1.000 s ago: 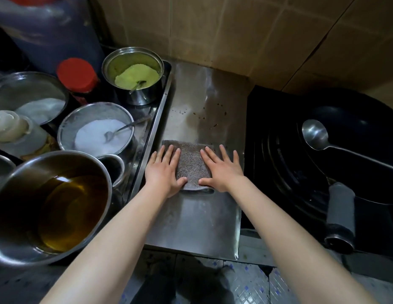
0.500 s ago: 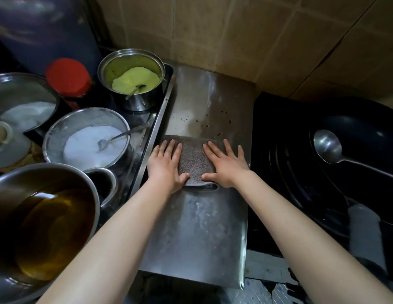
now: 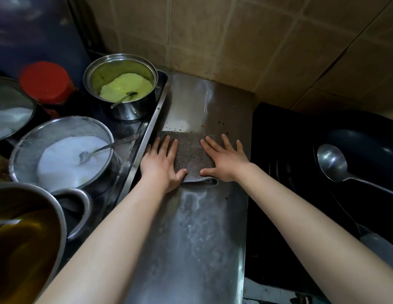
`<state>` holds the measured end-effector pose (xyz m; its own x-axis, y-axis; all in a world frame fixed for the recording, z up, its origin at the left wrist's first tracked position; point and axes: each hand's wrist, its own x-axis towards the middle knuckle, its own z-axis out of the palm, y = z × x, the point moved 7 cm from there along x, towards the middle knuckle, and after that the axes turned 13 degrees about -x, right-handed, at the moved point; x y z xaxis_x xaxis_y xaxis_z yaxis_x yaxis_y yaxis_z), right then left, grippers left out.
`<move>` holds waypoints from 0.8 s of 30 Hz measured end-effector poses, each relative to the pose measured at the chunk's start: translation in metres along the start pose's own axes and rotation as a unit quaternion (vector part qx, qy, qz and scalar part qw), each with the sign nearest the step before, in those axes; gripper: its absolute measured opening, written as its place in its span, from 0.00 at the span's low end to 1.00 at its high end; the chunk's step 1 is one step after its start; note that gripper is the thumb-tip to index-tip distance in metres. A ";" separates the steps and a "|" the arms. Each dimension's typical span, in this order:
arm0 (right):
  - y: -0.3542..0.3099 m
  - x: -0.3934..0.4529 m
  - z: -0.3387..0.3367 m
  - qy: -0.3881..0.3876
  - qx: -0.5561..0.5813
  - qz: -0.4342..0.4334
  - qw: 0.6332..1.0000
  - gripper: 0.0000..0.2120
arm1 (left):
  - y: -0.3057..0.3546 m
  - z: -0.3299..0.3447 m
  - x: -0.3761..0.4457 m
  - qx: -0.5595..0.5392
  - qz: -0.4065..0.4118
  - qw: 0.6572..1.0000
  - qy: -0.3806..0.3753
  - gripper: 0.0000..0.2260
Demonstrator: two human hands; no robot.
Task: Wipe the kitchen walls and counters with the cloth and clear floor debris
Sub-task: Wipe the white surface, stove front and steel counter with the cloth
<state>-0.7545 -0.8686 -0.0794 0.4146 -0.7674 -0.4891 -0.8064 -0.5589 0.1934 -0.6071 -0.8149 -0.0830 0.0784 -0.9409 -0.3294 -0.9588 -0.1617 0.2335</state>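
A folded grey cloth point(image 3: 191, 157) lies flat on the steel counter point(image 3: 197, 227). My left hand point(image 3: 161, 164) presses on its left side with straight, spread fingers. On the cloth's right side my right hand point(image 3: 224, 161) presses the same way. Small brown crumbs point(image 3: 221, 123) dot the counter just beyond the cloth's far edge. Behind the cloth the steel shows wet streaks. The tan tiled wall point(image 3: 246, 40) rises at the back of the counter.
To the left, a steel tray holds a pot of yellow powder point(image 3: 123, 88), a bowl of white powder point(image 3: 63, 156), a red-lidded jar point(image 3: 46, 82) and a big bowl of oil point(image 3: 22, 242). At the right, a black stove carries a dark wok point(image 3: 371, 145) and ladle point(image 3: 332, 162).
Both hands have slid the cloth away from me along the counter, toward the crumbs and the wall. A wet streaked strip now lies behind it.
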 end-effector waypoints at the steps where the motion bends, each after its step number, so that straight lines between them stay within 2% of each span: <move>1: 0.003 0.004 -0.001 0.000 0.001 -0.002 1.000 0.43 | 0.000 -0.001 0.003 -0.003 0.001 1.000 0.001 0.38; 11: 0.027 0.045 -0.024 0.008 -0.042 -0.018 0.999 0.43 | 0.001 -0.014 0.044 -0.053 -0.003 0.998 0.045 0.38; 24: 0.041 0.079 -0.040 0.016 -0.075 -0.046 0.996 0.42 | -0.004 -0.016 0.078 -0.099 -0.006 0.993 0.063 0.38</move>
<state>-0.7385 -0.9645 -0.0763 0.4980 -0.7194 -0.4842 -0.6935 -0.6656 0.2758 -0.5927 -0.8927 -0.0952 0.1357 -0.9664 -0.2184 -0.8858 -0.2171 0.4101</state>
